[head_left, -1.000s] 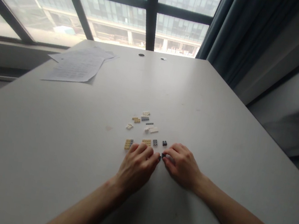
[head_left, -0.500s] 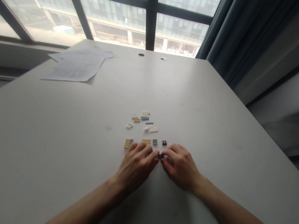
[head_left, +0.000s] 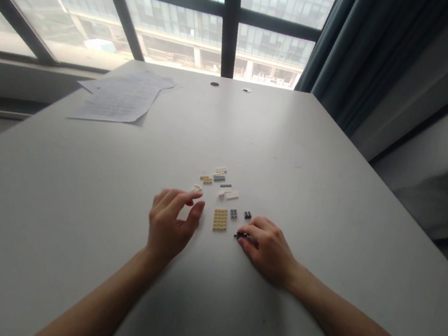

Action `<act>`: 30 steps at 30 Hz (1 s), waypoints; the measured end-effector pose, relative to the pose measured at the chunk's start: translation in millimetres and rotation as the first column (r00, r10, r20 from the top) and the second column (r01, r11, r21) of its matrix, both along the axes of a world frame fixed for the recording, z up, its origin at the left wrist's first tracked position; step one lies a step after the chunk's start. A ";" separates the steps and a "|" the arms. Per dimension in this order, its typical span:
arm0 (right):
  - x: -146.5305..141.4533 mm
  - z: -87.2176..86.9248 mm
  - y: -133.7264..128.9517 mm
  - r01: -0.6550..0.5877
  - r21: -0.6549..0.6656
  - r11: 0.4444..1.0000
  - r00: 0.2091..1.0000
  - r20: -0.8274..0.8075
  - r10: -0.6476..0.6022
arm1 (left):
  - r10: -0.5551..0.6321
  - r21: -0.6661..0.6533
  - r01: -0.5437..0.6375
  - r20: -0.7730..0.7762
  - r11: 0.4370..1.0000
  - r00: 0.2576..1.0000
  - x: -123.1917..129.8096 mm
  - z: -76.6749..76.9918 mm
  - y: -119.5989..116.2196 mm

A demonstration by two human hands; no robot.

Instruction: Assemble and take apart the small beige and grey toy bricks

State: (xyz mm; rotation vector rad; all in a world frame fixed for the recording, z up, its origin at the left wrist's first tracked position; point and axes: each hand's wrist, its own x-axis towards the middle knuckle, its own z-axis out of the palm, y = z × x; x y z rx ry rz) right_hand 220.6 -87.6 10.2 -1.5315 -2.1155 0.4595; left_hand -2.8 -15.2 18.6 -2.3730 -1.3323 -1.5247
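My right hand (head_left: 268, 250) pinches a small dark building-brick piece (head_left: 238, 236) between thumb and fingers, low over the white table. My left hand (head_left: 169, 222) is apart from it, thumb and index finger spread with nothing visible between them. Between the hands lies a tan studded plate (head_left: 220, 220). A grey brick (head_left: 233, 214) sits just right of that plate, and a black brick (head_left: 247, 214) lies by my right fingertips. Just beyond my left fingertips is a small white piece (head_left: 197, 187).
Farther back lie yellow plates (head_left: 206, 179), a white studded plate (head_left: 221, 171), grey bricks (head_left: 219, 178), a thin grey strip (head_left: 225, 185) and a smooth white piece (head_left: 232, 195). Printed papers (head_left: 119, 100) rest at the far left of the table (head_left: 310, 174), before a window.
My left hand has let go of the small dark piece and moved left, opening. It now covers where a tan and grey piece lay. My right hand keeps the dark piece.
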 end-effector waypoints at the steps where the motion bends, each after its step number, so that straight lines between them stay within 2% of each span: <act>1: -1.2 0.1 0.4 -0.001 0.003 1.000 1.000 -0.002 0.001 | -0.005 0.002 0.005 0.011 1.000 1.000 -0.1 -0.6 0.3; 12: -10.0 0.5 21.9 0.007 0.011 1.000 1.000 -0.001 -0.007 | 0.004 -0.019 -0.002 0.097 1.000 0.995 -3.8 -4.1 2.0; 30: -2.0 1.2 17.4 0.046 0.015 0.999 0.998 -0.047 -0.046 | 0.011 -0.028 -0.009 0.093 1.000 0.996 -5.1 -8.0 2.4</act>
